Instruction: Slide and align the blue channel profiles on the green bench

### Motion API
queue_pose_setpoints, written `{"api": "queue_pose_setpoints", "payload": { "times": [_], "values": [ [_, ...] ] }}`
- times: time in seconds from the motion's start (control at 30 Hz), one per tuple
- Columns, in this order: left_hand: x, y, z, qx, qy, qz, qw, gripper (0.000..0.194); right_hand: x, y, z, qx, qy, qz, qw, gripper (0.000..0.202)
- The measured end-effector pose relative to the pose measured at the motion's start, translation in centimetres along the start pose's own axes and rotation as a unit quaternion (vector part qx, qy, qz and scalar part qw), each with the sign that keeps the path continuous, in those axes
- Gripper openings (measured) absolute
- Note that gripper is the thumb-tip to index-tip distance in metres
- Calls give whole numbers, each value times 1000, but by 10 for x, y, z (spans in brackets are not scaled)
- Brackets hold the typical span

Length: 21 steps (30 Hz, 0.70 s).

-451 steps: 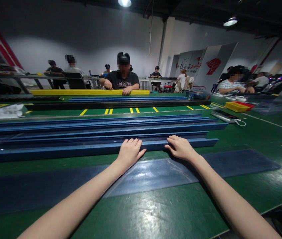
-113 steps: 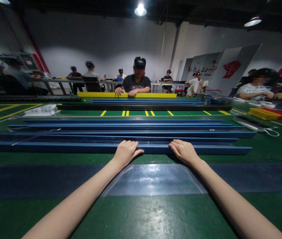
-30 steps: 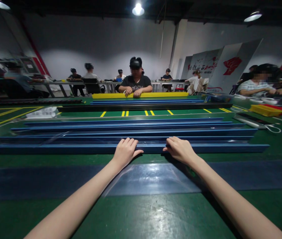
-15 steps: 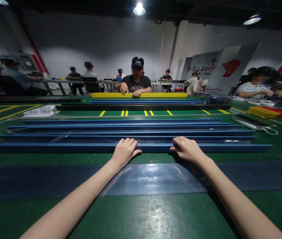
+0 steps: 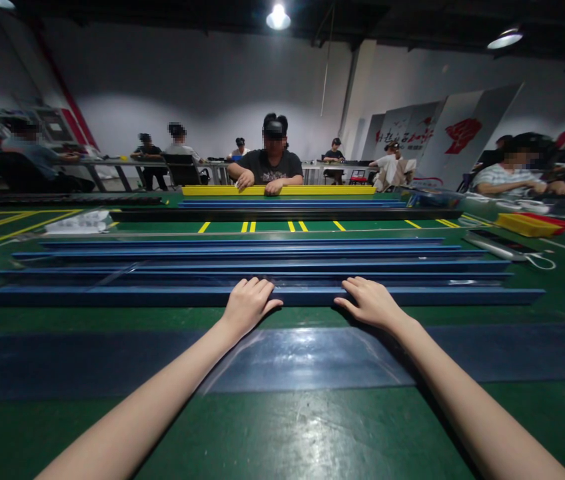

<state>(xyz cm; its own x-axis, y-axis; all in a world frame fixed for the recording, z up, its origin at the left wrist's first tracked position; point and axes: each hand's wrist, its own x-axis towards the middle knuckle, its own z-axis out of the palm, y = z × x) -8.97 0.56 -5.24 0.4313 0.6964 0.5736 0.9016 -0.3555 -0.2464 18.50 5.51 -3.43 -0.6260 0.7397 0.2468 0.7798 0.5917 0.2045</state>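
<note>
The nearest long blue strip lies across the green table. My left hand grips its middle part, fingers over the top edge and thumb on the near side. Further right, my right hand holds the same strip in a similar way, its thumb pointing left. The fingertips of both hands are partly hidden behind the strip. Several more blue strips lie parallel just beyond. Between my forearms, a flat clear plastic sheet lies on the table, nearer to me.
A black bar and a yellow strip lie farther across the green table. A person sits opposite, hands at the yellow strip. At right are a phone-like device and a yellow tray; others sit behind.
My right hand has shifted slightly left and its fingers lie flatter over the strip. My left hand has barely moved. Across the table, the person's hand moved a little left.
</note>
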Motion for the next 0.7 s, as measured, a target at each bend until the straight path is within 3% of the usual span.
{"api": "queue_pose_setpoints", "payload": {
  "times": [0.7],
  "values": [
    [0,-1,3,0,3,-7,1000,36,0,0,1,0,0,2,1000,38]
  ]
}}
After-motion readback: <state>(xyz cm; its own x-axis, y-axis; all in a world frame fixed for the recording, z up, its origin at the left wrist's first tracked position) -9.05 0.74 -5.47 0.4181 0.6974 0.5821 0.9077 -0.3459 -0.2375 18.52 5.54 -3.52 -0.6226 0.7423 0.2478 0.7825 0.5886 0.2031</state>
